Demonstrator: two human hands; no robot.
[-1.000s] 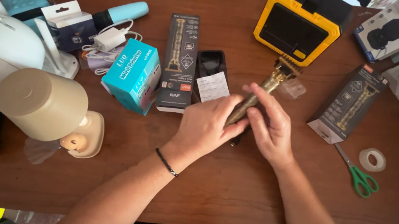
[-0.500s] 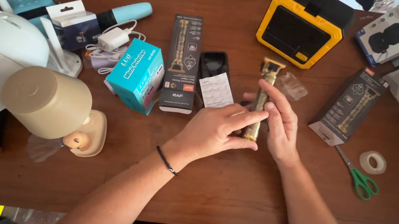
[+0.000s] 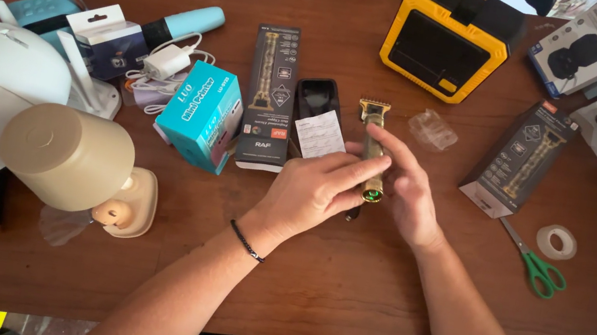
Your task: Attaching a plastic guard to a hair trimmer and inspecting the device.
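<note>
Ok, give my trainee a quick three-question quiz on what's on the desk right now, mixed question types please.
1. True or false: both hands hold the gold hair trimmer, with its blade end pointing away from the person.
2. Which lies immediately right of the green-handled scissors? A) roll of clear tape B) a charger C) a black phone
3. Fill in: the wrist of the left hand wears a thin black ____.

Key:
1. True; the right hand grips it too, and a green light glows at its near end.
2. A
3. Bracelet
</note>
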